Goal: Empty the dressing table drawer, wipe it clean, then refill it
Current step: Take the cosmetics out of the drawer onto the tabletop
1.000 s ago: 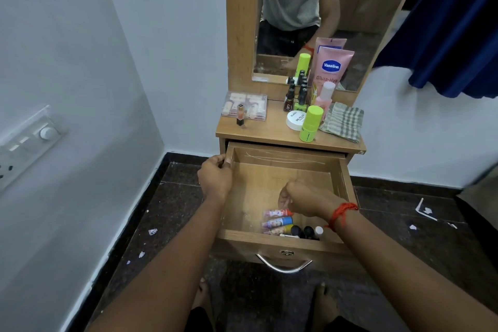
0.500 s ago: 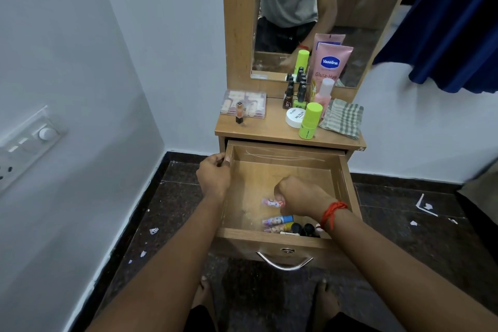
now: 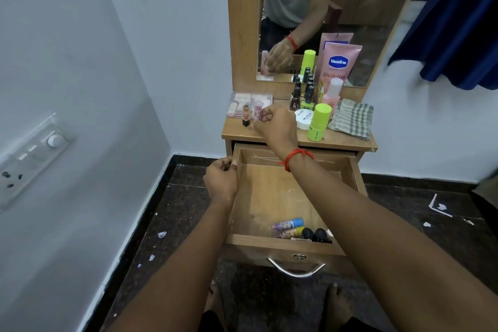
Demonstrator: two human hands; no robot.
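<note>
While the drawer stands pulled out under the dressing-table top, I have the right hand up over the top's left side. Its fingers are curled, pinching a small pink tube, prob. a lip balm. The tube is just beside an orange nail-polish bottle and in front of a clear cosmetics box. Left hand grips the drawer's left wall near the back.

Step in hand, as I read it: emptying, partway thru. Left in the drawer, at the front-right corner: a blue-capped tube, a yellow tube touching it, and two black caps.

Next move, I'd say: set the pink tube down w/o knocking the bottle, let go, then reach for that front corner. A checked cloth lies on the top's right side, handy for wiping.
</note>
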